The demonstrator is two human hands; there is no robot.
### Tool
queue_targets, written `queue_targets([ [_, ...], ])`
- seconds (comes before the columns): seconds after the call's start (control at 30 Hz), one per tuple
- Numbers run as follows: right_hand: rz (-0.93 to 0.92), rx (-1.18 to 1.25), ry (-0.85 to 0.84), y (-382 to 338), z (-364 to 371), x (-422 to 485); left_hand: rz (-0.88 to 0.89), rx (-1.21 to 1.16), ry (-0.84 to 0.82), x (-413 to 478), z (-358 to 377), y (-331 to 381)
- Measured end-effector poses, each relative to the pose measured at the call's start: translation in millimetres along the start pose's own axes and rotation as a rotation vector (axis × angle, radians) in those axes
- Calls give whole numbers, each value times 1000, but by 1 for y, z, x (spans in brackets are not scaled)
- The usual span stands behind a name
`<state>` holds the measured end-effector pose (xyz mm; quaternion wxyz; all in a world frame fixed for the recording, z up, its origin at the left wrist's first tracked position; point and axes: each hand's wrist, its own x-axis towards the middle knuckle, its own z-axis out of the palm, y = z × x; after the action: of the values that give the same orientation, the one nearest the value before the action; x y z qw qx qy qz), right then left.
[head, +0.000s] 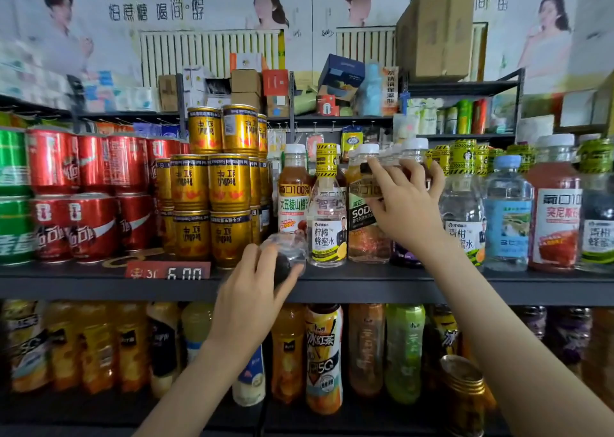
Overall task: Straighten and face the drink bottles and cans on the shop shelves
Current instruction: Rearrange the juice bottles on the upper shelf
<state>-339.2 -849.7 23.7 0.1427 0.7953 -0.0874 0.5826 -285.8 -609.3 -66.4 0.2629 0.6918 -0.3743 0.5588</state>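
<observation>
Facing bottles mid-row, centre of frame: right hand point(403, 205) curled round shoulder of soda bottle point(363, 234), left hand point(252, 290) gripping blurred clear bottle point(287, 250) at shelf point(398, 287) front edge, lower centre. Better to twist soda label square, base planted, without nudging lemon-honey bottle point(327, 234) just beside; then stand clear one upright.

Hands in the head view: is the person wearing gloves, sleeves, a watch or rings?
No. The left hand and right hand are bare: no gloves, and no ring or watch shows. The left forearm and right forearm are uncovered down to the frame's bottom edge, with no sleeve or cuff in view. The left hand is slightly blurred.
</observation>
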Motion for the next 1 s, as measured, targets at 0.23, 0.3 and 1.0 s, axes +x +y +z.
queue_targets([
  [0.23, 89, 268, 65, -27, -15, -16, -233, 30, -46, 97, 1, 18],
  [0.3, 96, 350, 17, -36, -15, -20, -288, 79, -140, 119, 12, 14],
  [1.0, 160, 496, -238, -67, 3, -35, -522, -196, -241, 138, 38, -5],
])
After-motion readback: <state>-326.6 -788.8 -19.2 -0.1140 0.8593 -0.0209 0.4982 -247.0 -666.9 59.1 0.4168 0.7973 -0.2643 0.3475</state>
